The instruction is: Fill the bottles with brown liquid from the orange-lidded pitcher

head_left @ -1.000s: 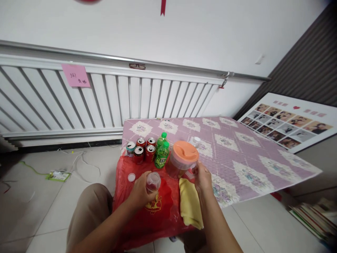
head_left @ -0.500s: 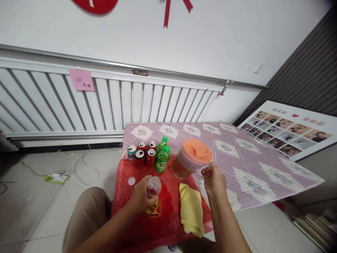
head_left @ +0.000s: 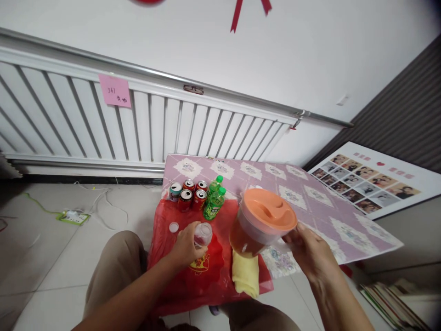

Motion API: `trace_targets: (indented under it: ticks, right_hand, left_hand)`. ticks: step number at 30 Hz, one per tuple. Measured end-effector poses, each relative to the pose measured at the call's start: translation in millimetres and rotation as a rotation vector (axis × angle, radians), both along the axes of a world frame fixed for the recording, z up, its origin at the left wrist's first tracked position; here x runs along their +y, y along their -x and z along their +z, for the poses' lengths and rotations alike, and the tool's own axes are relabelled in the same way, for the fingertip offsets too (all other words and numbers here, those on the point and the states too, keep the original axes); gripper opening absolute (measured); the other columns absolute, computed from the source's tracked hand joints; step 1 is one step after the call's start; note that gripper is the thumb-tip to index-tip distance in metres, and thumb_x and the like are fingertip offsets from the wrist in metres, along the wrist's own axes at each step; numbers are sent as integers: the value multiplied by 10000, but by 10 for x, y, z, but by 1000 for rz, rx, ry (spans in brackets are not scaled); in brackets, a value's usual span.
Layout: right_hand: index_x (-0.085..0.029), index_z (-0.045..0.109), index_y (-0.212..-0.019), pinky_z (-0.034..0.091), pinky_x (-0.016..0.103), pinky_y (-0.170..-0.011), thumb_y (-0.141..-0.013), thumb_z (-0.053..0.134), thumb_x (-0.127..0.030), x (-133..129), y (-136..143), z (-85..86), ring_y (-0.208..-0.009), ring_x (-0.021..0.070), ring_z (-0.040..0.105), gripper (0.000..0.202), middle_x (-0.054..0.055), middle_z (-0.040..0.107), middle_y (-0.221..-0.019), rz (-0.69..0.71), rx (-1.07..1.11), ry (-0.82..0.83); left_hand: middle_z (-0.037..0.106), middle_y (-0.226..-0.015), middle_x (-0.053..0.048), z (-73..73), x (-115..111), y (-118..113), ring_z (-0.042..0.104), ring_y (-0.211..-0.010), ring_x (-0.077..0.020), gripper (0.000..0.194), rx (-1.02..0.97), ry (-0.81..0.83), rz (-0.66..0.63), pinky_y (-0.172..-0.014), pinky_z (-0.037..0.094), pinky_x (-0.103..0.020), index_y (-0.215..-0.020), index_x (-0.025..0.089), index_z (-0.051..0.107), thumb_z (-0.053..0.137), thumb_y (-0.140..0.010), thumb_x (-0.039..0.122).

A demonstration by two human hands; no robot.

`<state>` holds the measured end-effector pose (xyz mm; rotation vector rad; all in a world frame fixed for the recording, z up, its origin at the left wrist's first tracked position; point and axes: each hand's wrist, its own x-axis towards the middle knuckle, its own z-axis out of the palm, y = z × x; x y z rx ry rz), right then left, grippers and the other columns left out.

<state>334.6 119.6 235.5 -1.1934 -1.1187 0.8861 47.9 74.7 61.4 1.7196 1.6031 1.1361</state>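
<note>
My left hand (head_left: 186, 246) is wrapped round a clear plastic bottle (head_left: 203, 233) over the red tablecloth (head_left: 172, 276). A small white cap (head_left: 174, 227) lies just beyond that hand. My right hand (head_left: 310, 248) grips the handle of a clear pitcher (head_left: 253, 232) with an orange lid (head_left: 267, 208), holding brownish liquid. The pitcher hangs above a folded yellow cloth (head_left: 245, 276) and hides its far end. Two green-capped bottles (head_left: 213, 207) stand left of the pitcher, beside several drink cans (head_left: 185, 198).
A patterned purple-and-white cover (head_left: 253, 171) spreads over the table behind. A white radiator (head_left: 155, 124) runs along the wall, with a pink note (head_left: 115, 91) on it. A photo board (head_left: 372, 179) leans at the right. A power strip (head_left: 73, 217) and cables lie on the floor.
My right hand has lifted the pitcher and brought it nearer and to the right, over the yellow cloth. The left hand keeps its hold on the clear bottle. The view has shifted slightly.
</note>
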Motion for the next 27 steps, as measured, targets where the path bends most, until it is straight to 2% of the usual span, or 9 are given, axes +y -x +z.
trace_targets:
  ticks: [3,7,13,19,27]
  right_hand:
    - [-215,480,-451,357,259,-440,-538,815,-606,-130,31,28,-488,108,377,523,-40,372,-489,42,16,121]
    - [-213,501,-449,340,269,-448,-503,817,-639,-266,75,37,-504,120,375,533,-22,406,-496,45,-67,156]
    - [-188,538,-551,337,257,-533,-648,767,-614,-371,84,32,-577,121,379,493,-28,436,-570,144,-213,260]
    - [-193,502,-537,322,265,-550,-693,679,-680,-349,71,42,-592,131,373,541,-23,413,-572,156,-435,246]
    - [-198,461,-522,326,257,-546,-766,607,-645,-359,117,147,-578,130,381,529,-22,413,-564,191,-642,229]
  left_hand:
    - [588,-1307,-158,29,-10,-3,559,-1227,-333,708,14,12,7,-1055,416,-502,-1297,167,426,733,-660,201]
    - [596,-1290,-152,69,-15,-4,559,-1224,-322,708,28,21,0,-1052,411,-498,-1296,170,423,734,-662,210]
    - [592,-1308,-140,129,-18,0,566,-1217,-325,721,45,79,6,-1046,413,-486,-1296,193,426,741,-648,223]
    - [592,-1314,-128,142,-17,-3,550,-1240,-321,697,68,86,-4,-1051,407,-479,-1304,212,415,717,-678,257]
    - [590,-1315,-111,155,-8,-6,543,-1254,-302,701,53,86,-13,-1064,408,-460,-1291,233,415,738,-671,284]
